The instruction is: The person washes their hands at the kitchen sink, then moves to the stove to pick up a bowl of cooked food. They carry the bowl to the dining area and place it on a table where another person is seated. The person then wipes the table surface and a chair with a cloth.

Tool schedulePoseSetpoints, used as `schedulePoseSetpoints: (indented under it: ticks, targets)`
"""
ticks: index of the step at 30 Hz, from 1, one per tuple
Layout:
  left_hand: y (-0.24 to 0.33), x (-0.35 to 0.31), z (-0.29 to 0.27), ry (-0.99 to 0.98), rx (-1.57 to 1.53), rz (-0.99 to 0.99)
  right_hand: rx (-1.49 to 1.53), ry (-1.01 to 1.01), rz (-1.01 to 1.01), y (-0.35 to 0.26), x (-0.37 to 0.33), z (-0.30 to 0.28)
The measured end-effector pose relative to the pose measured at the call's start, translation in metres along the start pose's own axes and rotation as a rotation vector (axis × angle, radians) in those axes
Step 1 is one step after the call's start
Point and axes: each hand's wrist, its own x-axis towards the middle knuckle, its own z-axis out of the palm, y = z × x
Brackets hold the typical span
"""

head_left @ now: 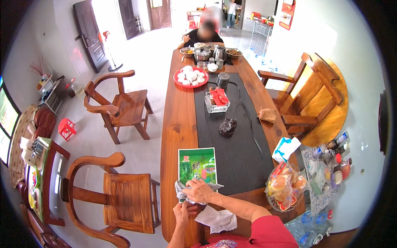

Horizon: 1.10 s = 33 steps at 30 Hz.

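Note:
A green tea bag [191, 163] with a white border lies flat at the near left of the long wooden table. My right hand [199, 191] is closed over a grey cloth [215, 187] and presses it against the bag's lower part. Just below it, my left hand [182, 213] pinches the bag's bottom left corner, fingers partly curled. The bag's lower edge is mostly hidden by the cloth and my hand. A white cloth [219, 219] lies crumpled at the near table edge, right of my left hand.
Farther along the table [175, 128] stand a dark crumpled plastic bag [227, 127], a glass box [217, 108] with red packets and a red plate [180, 83] of white cups. Bread bags [281, 186] and a tissue pack [286, 149] are at right. A person [204, 36] sits at the far end.

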Motion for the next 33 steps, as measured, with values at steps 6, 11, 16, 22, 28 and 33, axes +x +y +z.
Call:
schedulePoseSetpoints:
  ticks: [6,11,16,22,28,33]
  targets:
    - [-0.002,0.002,-0.003,0.015,-0.024,-0.022,0.029,0.030,0.081,0.015,0.020,0.010]
    - [-0.002,0.001,-0.004,0.001,-0.019,-0.058,0.038,0.187,0.130,0.042,0.034,0.019]
    - [0.001,-0.001,-0.001,-0.006,-0.033,-0.008,-0.022,0.291,0.149,0.063,0.040,0.020]
    - [0.003,-0.002,-0.001,-0.007,-0.039,-0.003,-0.371,0.396,0.463,0.123,0.032,-0.005]
    - [0.000,-0.001,0.001,0.018,-0.065,-0.009,-0.463,0.467,0.884,0.164,-0.043,-0.016]
    - [0.011,-0.006,0.010,0.102,-0.032,-0.056,-0.388,0.442,0.807,0.120,-0.093,-0.026]
